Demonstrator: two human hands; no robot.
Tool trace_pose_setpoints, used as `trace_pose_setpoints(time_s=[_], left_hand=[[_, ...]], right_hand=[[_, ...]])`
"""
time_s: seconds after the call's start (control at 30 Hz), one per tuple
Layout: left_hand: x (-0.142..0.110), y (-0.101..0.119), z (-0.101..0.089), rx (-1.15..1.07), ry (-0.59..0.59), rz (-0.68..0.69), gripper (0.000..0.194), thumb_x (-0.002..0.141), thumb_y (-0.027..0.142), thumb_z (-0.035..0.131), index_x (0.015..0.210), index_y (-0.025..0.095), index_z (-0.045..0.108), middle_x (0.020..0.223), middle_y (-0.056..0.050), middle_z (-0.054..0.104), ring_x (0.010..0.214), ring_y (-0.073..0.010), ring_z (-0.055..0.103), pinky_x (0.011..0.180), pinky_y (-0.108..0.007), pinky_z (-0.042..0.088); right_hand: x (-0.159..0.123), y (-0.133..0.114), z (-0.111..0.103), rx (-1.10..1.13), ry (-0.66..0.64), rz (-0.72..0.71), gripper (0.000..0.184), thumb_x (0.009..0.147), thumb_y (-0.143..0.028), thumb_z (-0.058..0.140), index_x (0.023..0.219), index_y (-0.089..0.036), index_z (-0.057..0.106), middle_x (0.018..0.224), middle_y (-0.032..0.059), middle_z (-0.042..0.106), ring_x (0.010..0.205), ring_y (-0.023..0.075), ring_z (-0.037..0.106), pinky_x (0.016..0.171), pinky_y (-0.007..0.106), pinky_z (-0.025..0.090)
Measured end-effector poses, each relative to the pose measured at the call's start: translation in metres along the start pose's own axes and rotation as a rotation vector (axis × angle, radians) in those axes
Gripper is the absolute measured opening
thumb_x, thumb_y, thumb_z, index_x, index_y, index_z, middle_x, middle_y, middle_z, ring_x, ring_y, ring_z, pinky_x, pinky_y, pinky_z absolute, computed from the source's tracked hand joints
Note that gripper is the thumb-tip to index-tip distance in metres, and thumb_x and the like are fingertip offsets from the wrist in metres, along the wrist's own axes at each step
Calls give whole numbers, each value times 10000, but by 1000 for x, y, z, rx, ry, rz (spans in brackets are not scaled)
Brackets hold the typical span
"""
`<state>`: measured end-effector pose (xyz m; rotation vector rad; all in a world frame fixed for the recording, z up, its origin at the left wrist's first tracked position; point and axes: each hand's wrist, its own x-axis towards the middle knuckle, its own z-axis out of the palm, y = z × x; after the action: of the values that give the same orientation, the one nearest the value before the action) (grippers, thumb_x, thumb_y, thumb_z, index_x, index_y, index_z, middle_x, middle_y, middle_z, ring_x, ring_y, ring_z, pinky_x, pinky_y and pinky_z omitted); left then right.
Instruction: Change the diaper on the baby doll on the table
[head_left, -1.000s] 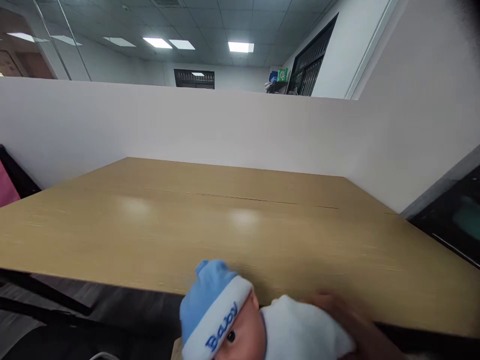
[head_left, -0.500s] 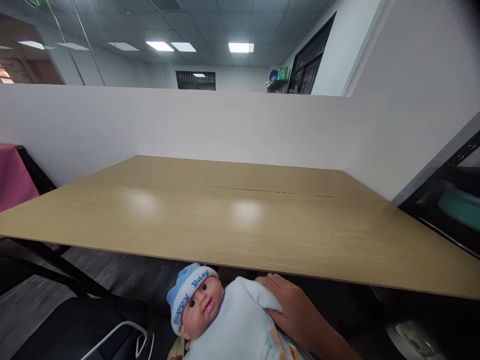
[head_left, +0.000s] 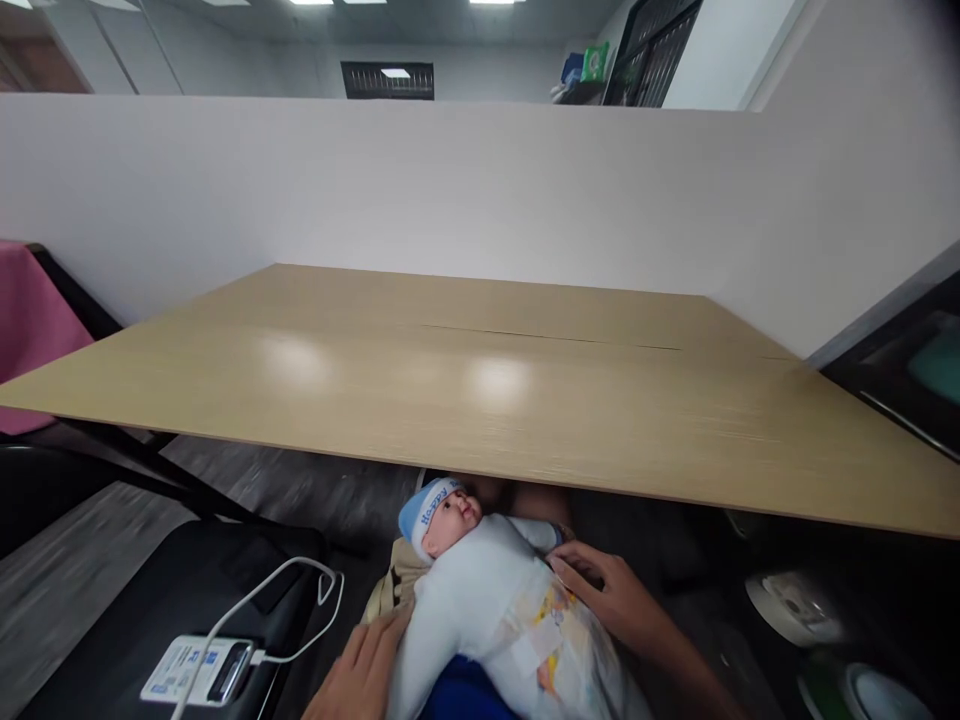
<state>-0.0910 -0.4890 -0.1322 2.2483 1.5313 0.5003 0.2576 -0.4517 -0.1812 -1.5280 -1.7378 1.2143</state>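
A baby doll [head_left: 480,560] in a white top and a blue-and-white hat lies slanted across the lap, face up, below the table edge. Clear plastic with an orange-and-yellow print covers its lower body. My right hand [head_left: 611,595] is at the doll's side by its sleeve end, with thumb and fingertips closed on it. Along the doll's other sleeve rests my left hand [head_left: 364,660], fingers stretched out flat; its lower part is cut off by the frame.
The wooden table [head_left: 390,400] spans the view in front, above the doll. On the left, a black chair seat [head_left: 127,620] bears a white power bank [head_left: 196,670] with a white cable [head_left: 247,600]. A round pale object [head_left: 795,605] stands low at right.
The view has tipped downward. The doll appears farther down on the lap, with more of its body showing. My left hand has come into view, and the right hand has shifted along the doll's side.
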Motion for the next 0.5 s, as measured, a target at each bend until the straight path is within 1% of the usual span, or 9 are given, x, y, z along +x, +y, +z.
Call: trace_pose_setpoints(time_s=[0.07, 0.1, 0.17, 0.2, 0.23, 0.27, 0.33, 0.4, 0.5], left_hand=[[-16, 4, -1, 7, -12, 38, 947, 869, 320, 680, 1738, 319, 304, 1705, -106, 485, 1539, -427, 479, 1235, -608, 469], [-16, 8, -1, -2, -40, 87, 974, 873, 314, 691, 1750, 306, 267, 1753, -112, 411, 1576, -430, 421, 1272, -620, 424], [0, 23, -2, -51, -149, 240, 953, 919, 363, 700, 1752, 301, 241, 1793, -112, 326, 1611, -412, 353, 1300, -617, 381], [14, 33, -3, -96, -227, 332, 910, 944, 418, 705, 1737, 304, 274, 1784, -115, 341, 1602, -398, 359, 1293, -602, 390], [31, 43, -3, -140, -306, 392, 830, 980, 462, 690, 1712, 313, 328, 1759, -107, 385, 1584, -370, 382, 1287, -571, 397], [48, 53, -2, -183, -372, 427, 731, 1013, 489, 668, 1670, 312, 400, 1709, -101, 455, 1546, -336, 429, 1275, -530, 409], [78, 69, 4, -219, -465, 489, 563, 1051, 486, 629, 1558, 263, 530, 1544, -112, 604, 1417, -303, 539, 1212, -478, 448], [97, 77, 14, -199, -498, 529, 456, 1056, 456, 626, 1443, 215, 614, 1397, -126, 670, 1295, -296, 597, 1127, -445, 481], [103, 78, 28, -198, -485, 571, 356, 1058, 426, 629, 1331, 203, 678, 1293, -122, 696, 1200, -280, 617, 1049, -403, 490]], right_hand=[[-10, 3, 3, 19, -3, 19, 466, 1041, -621, 598, 1113, -206, 799, 1083, 98, 823, 1030, 290, 769, 922, 388, 578], [-13, 4, 4, 16, 1, 25, 474, 1031, -627, 615, 1126, -204, 805, 1106, 104, 825, 1040, 295, 769, 931, 391, 580], [-17, 6, 6, 25, 10, 27, 494, 1028, -637, 622, 1154, -200, 818, 1150, 116, 826, 1066, 302, 770, 956, 395, 584], [-18, 8, 6, 34, 10, 19, 505, 1034, -639, 614, 1168, -199, 823, 1169, 120, 826, 1080, 303, 769, 972, 397, 585], [-17, 9, 6, 38, 8, 5, 515, 1041, -641, 603, 1172, -197, 829, 1174, 122, 826, 1085, 304, 768, 982, 398, 586], [-16, 10, 5, 35, 7, -12, 522, 1048, -641, 590, 1166, -195, 836, 1165, 121, 828, 1080, 305, 769, 982, 400, 588], [-12, 15, 3, 21, 10, -50, 526, 1058, -634, 576, 1132, -188, 846, 1137, 118, 830, 1067, 308, 769, 966, 405, 593], [-6, 23, 1, -7, 38, -75, 525, 1059, -630, 572, 1085, -186, 850, 1105, 119, 828, 1040, 311, 771, 931, 411, 598], [0, 38, -4, -79, 174, -58, 544, 1047, -661, 565, 1085, -195, 844, 1090, 130, 821, 1012, 324, 774, 929, 446, 604]])
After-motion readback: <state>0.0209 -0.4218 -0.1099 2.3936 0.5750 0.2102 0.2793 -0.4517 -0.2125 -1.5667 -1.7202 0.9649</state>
